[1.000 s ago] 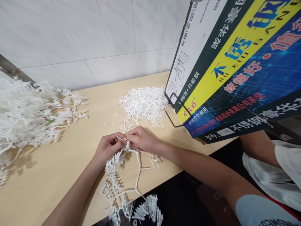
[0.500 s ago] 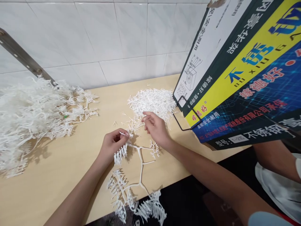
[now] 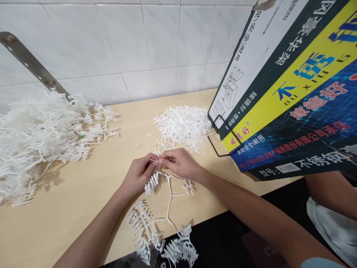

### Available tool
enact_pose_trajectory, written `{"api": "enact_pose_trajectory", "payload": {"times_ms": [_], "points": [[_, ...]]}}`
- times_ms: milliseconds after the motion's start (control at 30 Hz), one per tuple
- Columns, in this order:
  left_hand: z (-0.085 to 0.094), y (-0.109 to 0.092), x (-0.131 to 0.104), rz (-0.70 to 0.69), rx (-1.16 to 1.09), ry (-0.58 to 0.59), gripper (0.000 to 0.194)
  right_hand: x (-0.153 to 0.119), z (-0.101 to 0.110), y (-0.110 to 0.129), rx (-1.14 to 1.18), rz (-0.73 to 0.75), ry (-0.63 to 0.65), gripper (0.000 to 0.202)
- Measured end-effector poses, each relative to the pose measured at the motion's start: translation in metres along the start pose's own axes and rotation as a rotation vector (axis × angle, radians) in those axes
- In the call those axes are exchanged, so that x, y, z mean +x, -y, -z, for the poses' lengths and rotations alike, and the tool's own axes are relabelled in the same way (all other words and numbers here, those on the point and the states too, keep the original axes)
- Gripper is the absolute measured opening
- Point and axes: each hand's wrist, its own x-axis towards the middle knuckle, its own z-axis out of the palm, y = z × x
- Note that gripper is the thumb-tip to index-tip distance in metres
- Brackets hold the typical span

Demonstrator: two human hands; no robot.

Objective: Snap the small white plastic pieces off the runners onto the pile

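Observation:
A white plastic branch (image 3: 169, 201) with forked stems and rows of small prongs lies across the table's front edge, its lower clusters over the edge. My left hand (image 3: 139, 173) is closed in a pinch on a thin tip at the branch's far end. Touching it from the right, my right hand (image 3: 180, 163) is closed too, thumb and finger on the same tip. The fingers hide whatever small piece may be between them. Just beyond the hands lies a heap of small white forked pieces (image 3: 184, 126), with a few loose ones scattered to its left.
A big tangled mound of white plastic branches (image 3: 50, 130) covers the table's left side. On the right stands a large printed cardboard box (image 3: 281, 108), with a black wire frame (image 3: 219, 147) at its near corner. A metal bracket (image 3: 33, 63) leans by the tiled wall. Another person's arm (image 3: 331, 193) shows at right.
My right hand has come back from the heap's edge, toward me and left, and now meets my left hand at the branch's tip. The view has shifted slightly.

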Motion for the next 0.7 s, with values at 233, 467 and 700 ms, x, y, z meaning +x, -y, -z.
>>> {"api": "enact_pose_trajectory", "payload": {"times_ms": [233, 467, 700], "points": [[-0.007, -0.007, -0.014, -0.077, -0.097, 0.023, 0.028, 0.013, -0.007, -0.023, 0.575, -0.143, -0.595, 0.017], [-0.009, -0.003, -0.008, 0.064, -0.205, -0.151, 0.025, 0.005, -0.006, -0.014, 0.078, 0.188, -0.420, 0.037], [-0.014, -0.005, -0.011, 0.138, -0.342, -0.176, 0.028, -0.001, -0.001, -0.010, -0.169, 0.421, -0.166, 0.026]]}}
